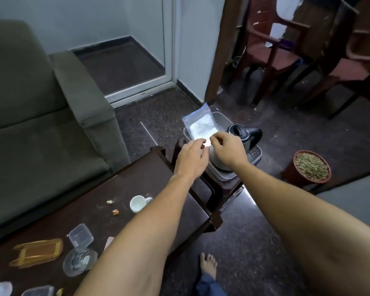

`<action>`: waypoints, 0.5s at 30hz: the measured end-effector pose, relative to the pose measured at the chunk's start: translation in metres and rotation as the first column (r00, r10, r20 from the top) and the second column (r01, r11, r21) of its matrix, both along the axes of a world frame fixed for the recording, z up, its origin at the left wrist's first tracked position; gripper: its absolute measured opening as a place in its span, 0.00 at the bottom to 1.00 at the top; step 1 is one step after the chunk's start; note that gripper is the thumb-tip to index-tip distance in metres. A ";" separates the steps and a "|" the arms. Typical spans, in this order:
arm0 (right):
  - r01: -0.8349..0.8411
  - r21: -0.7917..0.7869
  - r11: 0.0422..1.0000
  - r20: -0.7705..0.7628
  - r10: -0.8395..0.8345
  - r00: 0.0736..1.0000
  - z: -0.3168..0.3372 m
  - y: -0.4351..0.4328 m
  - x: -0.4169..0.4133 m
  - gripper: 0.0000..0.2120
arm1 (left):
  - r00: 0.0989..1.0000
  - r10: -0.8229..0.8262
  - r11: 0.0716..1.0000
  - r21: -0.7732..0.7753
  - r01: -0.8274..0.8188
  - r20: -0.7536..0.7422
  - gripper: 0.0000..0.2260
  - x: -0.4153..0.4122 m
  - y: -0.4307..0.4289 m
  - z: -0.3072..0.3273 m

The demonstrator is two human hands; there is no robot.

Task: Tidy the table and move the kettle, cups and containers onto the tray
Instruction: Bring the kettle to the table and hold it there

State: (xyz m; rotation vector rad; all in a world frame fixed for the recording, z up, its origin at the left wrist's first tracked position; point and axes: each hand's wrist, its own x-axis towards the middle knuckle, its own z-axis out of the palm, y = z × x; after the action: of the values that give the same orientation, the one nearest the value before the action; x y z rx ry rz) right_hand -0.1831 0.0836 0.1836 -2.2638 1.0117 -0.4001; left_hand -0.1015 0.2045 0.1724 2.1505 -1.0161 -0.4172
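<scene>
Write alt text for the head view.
The left hand and right hand pinch the near edge of a clear plastic bag of white powder, beside the kettle on the tray. A white cup lies tipped on the dark table, with clear containers nearer.

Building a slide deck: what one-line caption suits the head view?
Left hand and right hand pinch a clear bag beside the kettle on the tray.

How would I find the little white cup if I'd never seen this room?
Start at the dark brown table beside the green sofa. Just left of the person's left forearm, beside two crumbs, sits the white cup. Unlike the clear plastic containers nearer the camera, it is solid white with a small handle.
</scene>
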 end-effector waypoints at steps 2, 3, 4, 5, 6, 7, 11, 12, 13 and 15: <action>0.036 -0.016 0.999 -0.007 -0.036 0.999 0.001 -0.030 -0.013 0.09 | 1.000 0.006 1.000 0.013 -0.006 -0.022 0.17 -0.011 -0.024 -0.003; 0.059 -0.034 0.998 -0.014 -0.060 0.998 0.000 -0.044 -0.019 0.09 | 0.999 0.013 1.000 0.020 -0.013 -0.031 0.17 -0.016 -0.036 -0.006; 0.081 -0.049 0.995 -0.020 -0.082 0.996 -0.001 -0.058 -0.026 0.09 | 0.999 0.025 0.999 0.032 -0.023 -0.036 0.16 -0.021 -0.046 -0.009; 0.102 -0.057 0.993 -0.024 -0.103 0.994 -0.002 -0.072 -0.033 0.08 | 0.999 0.039 0.998 0.056 -0.037 -0.037 0.15 -0.026 -0.056 -0.013; 0.121 -0.062 0.991 -0.030 -0.123 0.992 -0.004 -0.085 -0.039 0.08 | 0.998 0.054 0.995 0.089 -0.050 -0.033 0.15 -0.029 -0.065 -0.018; 0.141 -0.070 0.987 -0.040 -0.144 0.989 -0.006 -0.098 -0.045 0.08 | 0.997 0.066 0.990 0.125 -0.061 -0.032 0.15 -0.032 -0.073 -0.023; 0.212 -0.105 0.972 -0.065 -0.219 0.974 -0.017 -0.146 -0.057 0.11 | 0.994 0.072 0.968 0.245 -0.050 -0.080 0.20 -0.045 -0.101 -0.048; 0.218 -0.102 0.971 -0.066 -0.225 0.972 -0.020 -0.155 -0.058 0.11 | 0.991 0.084 0.959 0.277 -0.052 -0.103 0.22 -0.048 -0.106 -0.054; 0.217 -0.100 0.971 -0.066 -0.224 0.972 -0.024 -0.163 -0.058 0.11 | 0.985 0.101 0.951 0.303 -0.056 -0.136 0.24 -0.052 -0.110 -0.060; 0.200 -0.105 0.974 -0.081 -0.209 0.975 -0.032 -0.177 -0.058 0.13 | 0.965 0.124 0.946 0.320 -0.046 -0.230 0.30 -0.058 -0.119 -0.069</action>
State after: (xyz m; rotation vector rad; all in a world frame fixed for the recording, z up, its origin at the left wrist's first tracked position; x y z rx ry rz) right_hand -0.2409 -0.0934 0.1512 -2.2879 1.3054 -0.4431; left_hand -0.1598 0.0860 0.1029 2.3356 -0.7509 -0.8302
